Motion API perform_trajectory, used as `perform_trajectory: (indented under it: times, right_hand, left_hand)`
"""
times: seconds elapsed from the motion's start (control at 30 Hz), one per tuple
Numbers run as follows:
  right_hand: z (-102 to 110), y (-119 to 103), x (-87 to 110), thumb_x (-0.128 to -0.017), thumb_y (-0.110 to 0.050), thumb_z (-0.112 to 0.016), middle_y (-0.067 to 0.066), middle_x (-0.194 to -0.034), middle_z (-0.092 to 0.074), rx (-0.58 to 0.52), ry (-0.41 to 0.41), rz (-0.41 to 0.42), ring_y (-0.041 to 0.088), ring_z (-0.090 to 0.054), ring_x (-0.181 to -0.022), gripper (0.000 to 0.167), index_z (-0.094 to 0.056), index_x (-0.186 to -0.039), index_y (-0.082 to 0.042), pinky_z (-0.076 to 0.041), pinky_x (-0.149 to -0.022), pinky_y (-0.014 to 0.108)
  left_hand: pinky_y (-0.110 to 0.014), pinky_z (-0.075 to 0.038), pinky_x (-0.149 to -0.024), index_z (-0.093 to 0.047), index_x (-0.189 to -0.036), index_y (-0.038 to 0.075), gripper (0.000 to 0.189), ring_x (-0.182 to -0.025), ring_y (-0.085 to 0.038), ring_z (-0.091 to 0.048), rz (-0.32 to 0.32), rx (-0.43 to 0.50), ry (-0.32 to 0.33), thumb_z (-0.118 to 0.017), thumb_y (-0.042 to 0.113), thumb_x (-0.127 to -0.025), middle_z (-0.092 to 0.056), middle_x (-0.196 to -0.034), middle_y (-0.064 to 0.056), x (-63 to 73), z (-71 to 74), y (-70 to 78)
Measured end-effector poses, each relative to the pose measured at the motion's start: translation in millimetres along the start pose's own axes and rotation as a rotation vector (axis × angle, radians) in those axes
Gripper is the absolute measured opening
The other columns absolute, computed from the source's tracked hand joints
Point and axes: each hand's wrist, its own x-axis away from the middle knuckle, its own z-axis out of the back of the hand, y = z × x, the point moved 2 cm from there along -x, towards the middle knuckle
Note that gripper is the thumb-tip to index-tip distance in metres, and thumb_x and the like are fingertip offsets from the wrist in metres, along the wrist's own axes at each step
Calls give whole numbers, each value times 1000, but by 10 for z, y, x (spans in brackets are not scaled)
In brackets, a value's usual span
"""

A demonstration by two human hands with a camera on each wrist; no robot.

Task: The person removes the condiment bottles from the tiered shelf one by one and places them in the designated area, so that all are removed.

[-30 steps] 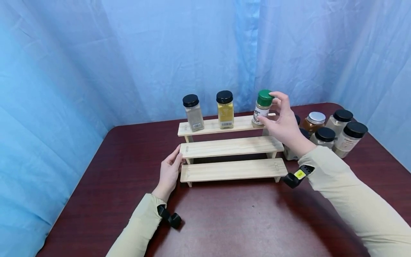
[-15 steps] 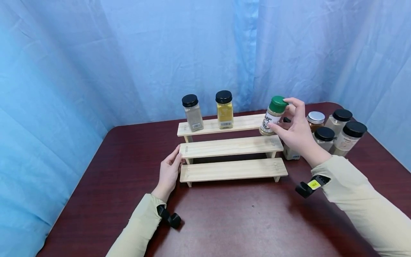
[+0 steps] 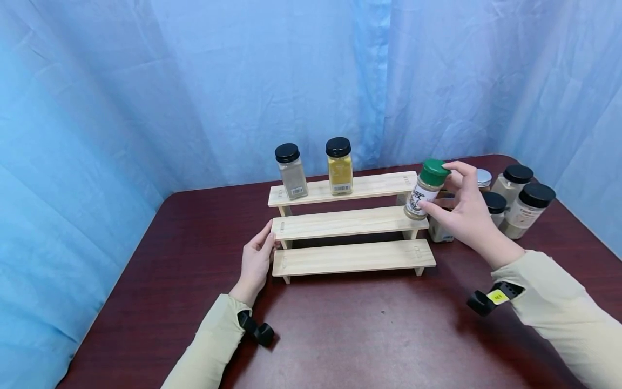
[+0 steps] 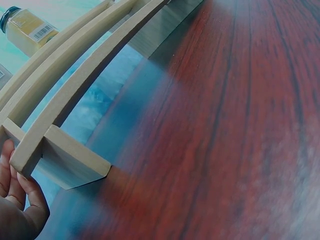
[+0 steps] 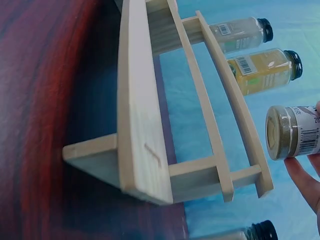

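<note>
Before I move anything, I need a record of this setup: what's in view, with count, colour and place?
Table: 1, dark red, under the rack
Curtains: count unclear, blue, behind and beside the table
Wooden rack: 1, pale, three tiers, mid-table
Grey jar: 1, black lid, top tier, left
Yellow jar: 1, black lid, top tier, right of grey
Green-lidded jar: 1, white label, near rack's right end
Black-lidded jars: at least 3, right of rack
Silver-lidded jar: 1, among them
Partly hidden jars: at least 1, colour unclear, beside rack's right end
Sleeves: 2, cream
Wrist cameras: 2, black
Left hand: 1, holding rack's left end
Right hand: 1, holding green-lidded jar
</note>
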Motion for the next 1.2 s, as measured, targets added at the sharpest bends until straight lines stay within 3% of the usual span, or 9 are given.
perform_trajectory:
  times: [0.2,0.43,0.67,0.8,1.0,1.07,1.2]
  right_hand:
    - [92,33,119,-74,17,-68,-21,-113,-46,31,-15,28,-13,-50,-99,80,-20,-136,1,-44,-73,3]
    - [207,91,309,-74,16,-69,-4,-111,-52,83,-81,20,-17,-52,-85,80,-19,-135,2,-45,-68,5]
    - [307,186,501,-70,19,-71,-31,-113,-42,116,-124,51,-20,-52,-87,83,-20,-134,4,-46,-67,5]
    - [364,221,589,-67,19,-74,-34,-115,-39,155,-145,66,-21,-50,-89,87,-23,-135,3,-46,-65,5]
    - [429,314,682,-64,18,-76,-37,-112,-39,186,-157,40,-19,-51,-86,87,-26,-133,3,-45,-64,4]
    - [432,347,711,-63,17,-77,-31,-111,-42,194,-161,30,-17,-52,-84,86,-27,-133,3,-45,-63,4]
    - [421,406,758,-65,16,-77,4,-108,-57,193,-186,-2,-17,-52,-82,83,-28,-131,4,-45,-62,4]
  left_hand:
    - [-14,-40,-61,-43,-142,5,43,-73,0,-55,-3,8,2,-48,10,-99,-62,-92,12,-3,5,-16]
    - [-14,-40,-62,-45,-141,8,42,-73,1,-55,-3,-3,7,-49,11,-99,-62,-92,12,-1,2,-9]
    - [-13,-41,-63,-45,-141,8,42,-74,1,-55,-4,1,10,-48,10,-99,-63,-108,1,2,2,-4]
    - [-13,-41,-63,-45,-141,9,42,-74,1,-55,7,5,8,-48,10,-99,-61,-115,-3,3,-7,6]
    - [-13,-41,-63,-44,-141,8,42,-75,1,-55,2,-4,4,-48,11,-99,-62,-113,-1,8,2,9]
    - [-13,-41,-63,-45,-141,9,42,-75,0,-55,1,-5,5,-48,11,-99,-62,-113,-2,10,-1,12]
    - [-14,-41,-63,-45,-141,8,42,-76,-1,-55,-1,-10,1,-48,11,-99,-62,-109,1,9,2,10]
